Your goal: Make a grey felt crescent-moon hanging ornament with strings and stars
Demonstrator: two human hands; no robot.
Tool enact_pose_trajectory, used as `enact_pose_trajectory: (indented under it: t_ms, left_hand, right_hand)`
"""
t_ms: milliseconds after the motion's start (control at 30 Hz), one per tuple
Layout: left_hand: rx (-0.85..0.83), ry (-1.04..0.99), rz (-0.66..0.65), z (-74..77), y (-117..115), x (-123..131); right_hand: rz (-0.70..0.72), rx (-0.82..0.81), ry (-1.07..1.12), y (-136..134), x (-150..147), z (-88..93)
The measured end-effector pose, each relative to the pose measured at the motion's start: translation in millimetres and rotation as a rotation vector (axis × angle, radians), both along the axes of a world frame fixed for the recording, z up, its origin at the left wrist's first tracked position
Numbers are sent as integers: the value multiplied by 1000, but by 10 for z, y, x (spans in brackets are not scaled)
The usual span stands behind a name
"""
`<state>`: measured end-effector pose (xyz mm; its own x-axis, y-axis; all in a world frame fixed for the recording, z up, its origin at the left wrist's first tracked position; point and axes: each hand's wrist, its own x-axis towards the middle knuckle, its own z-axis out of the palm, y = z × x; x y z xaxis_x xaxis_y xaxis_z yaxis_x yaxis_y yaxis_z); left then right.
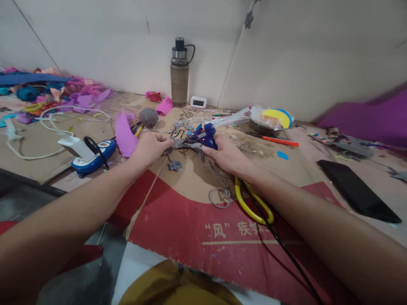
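Note:
My right hand (222, 153) is closed around a blue hot glue gun (206, 134), its nozzle pointing left and a small red light showing on its side. Pinched in my left hand (152, 146) is a strip of grey yarn work (182, 144), which arches across toward the right hand just under the nozzle. A small grey yarn flower (174, 165) hangs below the strip. Loose grey yarn (221, 195) trails down onto the cardboard. Beneath my right wrist lie the yellow handles of a pair of scissors (254, 207), partly hidden by the forearm and the black cord.
A grey yarn ball (149, 117) and purple sheet (124, 133) lie left of my hands. Behind stand a bottle (179, 76) and small digital clock (198, 102). A blue power strip (95, 156) sits left; a bowl (267, 120), orange-handled tool (281, 140) and phone (356, 190) lie right.

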<state>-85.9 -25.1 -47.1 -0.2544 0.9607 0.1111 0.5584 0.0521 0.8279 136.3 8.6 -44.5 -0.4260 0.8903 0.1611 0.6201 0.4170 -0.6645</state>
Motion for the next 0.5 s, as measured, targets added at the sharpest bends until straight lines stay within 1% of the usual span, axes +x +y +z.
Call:
enact_pose_trajectory:
  t_ms: [333,500]
  left_hand:
    - [-21,9,4,29,-11,15]
    - [-17,8,-2,31,-12,22]
  right_hand:
    - [32,19,-53,-76,-6,21]
    - [29,-17,-5,-89,-15,46]
